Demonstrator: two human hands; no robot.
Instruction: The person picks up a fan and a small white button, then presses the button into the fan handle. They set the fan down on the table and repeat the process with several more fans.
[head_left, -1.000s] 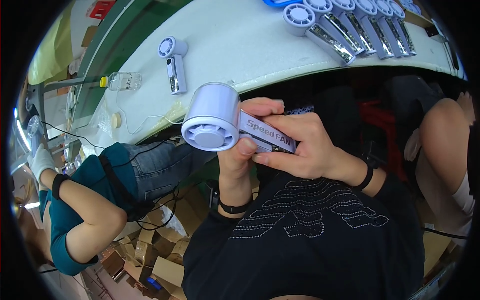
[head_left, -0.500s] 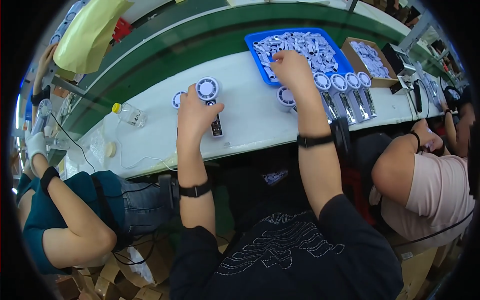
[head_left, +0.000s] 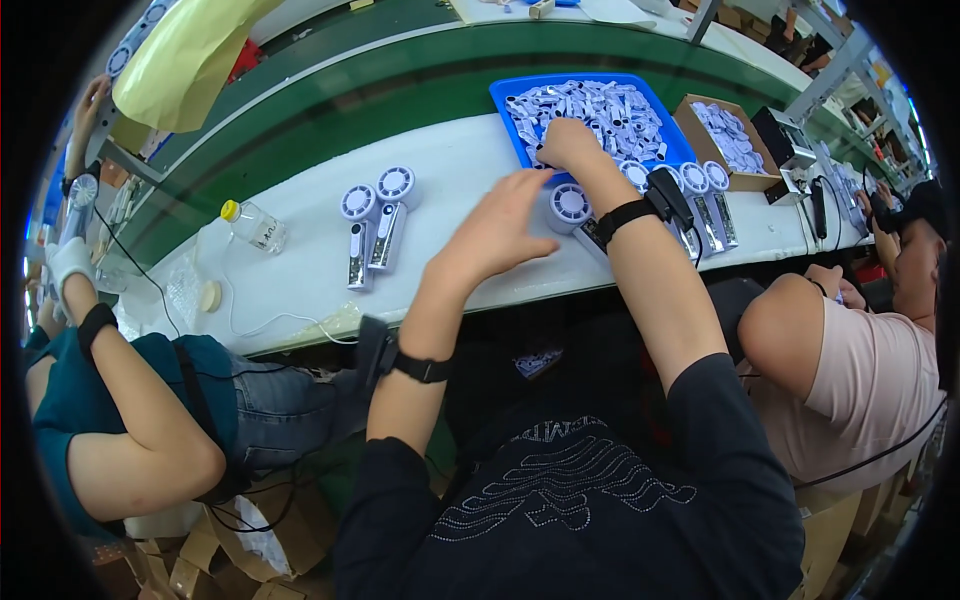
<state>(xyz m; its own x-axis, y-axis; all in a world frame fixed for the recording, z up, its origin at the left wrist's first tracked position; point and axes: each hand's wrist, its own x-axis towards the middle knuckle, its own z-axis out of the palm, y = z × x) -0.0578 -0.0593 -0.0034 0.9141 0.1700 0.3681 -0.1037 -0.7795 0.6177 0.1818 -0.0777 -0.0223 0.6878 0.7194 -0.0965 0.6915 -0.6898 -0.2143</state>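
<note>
My left hand (head_left: 497, 228) hovers over the white table with fingers and thumb spread, holding nothing. Just right of it lies a purple handheld fan (head_left: 570, 206), partly behind my right forearm. At the near-left rim of a blue tray (head_left: 508, 118), my right hand (head_left: 572, 148) has its fingers closed downward. Whatever those fingers hold is hidden. Heaped in the tray are pale purple plastic pieces (head_left: 620, 110), which look like small handle parts. Two more handheld fans, one (head_left: 359, 235) beside the other (head_left: 392, 215), lie left of my left hand with their handles toward me.
Several fans (head_left: 718, 205) with exposed circuit boards line up beyond my right forearm. Behind them stands a cardboard box (head_left: 768, 183) of purple parts. A yellow-capped bottle (head_left: 255, 226) and a white cable (head_left: 290, 318) are at left. Co-workers sit on both sides.
My left hand has let go of the fan at left and moved right, opening out. That fan now lies beside the other one. My right hand has shifted slightly toward me at the tray.
</note>
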